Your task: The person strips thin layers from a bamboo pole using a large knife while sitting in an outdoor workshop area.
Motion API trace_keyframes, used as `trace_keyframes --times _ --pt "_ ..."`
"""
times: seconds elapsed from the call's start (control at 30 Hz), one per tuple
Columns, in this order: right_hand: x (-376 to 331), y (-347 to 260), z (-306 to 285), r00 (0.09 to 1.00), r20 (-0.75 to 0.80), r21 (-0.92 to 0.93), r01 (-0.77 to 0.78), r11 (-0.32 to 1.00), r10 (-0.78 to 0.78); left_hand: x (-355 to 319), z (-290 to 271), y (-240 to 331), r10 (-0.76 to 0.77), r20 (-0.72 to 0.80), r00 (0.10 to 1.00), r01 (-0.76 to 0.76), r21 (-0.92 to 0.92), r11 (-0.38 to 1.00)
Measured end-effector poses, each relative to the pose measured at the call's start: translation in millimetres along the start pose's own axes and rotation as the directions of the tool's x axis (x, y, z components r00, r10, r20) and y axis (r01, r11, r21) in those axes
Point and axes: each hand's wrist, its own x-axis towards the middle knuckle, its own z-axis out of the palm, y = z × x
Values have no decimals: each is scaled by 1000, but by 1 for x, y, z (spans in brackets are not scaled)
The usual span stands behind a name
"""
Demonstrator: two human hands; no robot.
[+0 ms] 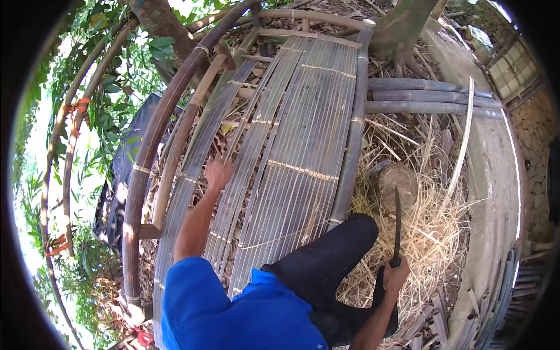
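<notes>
A bamboo bench (309, 116) with long, narrow slats stretches away in front of me. My left hand (219, 173) reaches over its left part, at a gap between the slats. Its fingers look closed around the near end of a narrow bamboo slat (240, 135), though their tips are hard to make out. Out to the right, my right hand (395, 274) grips the dark handle of a machete (398, 224). The blade points up and away from me, above the straw-like shavings, apart from the bench.
A cut log (398, 184) stands among pale bamboo shavings (434, 245) on the right. Thick bamboo poles (431, 96) jut from the bench's right side. A curved rail (154, 140) bounds its left. Tree trunks (402, 29) rise at the far end. Cut bamboo pieces (437, 321) lie at lower right.
</notes>
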Motion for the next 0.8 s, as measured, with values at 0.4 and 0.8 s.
trace_keyframes --times 0.4,0.8 --pt "-7 11 -3 999 0 29 32 999 -32 -47 -13 -35 -191 -54 980 197 129 972" --pt "-14 12 2 999 36 0 22 1000 -22 -42 25 -71 -64 167 984 92 -166 982"
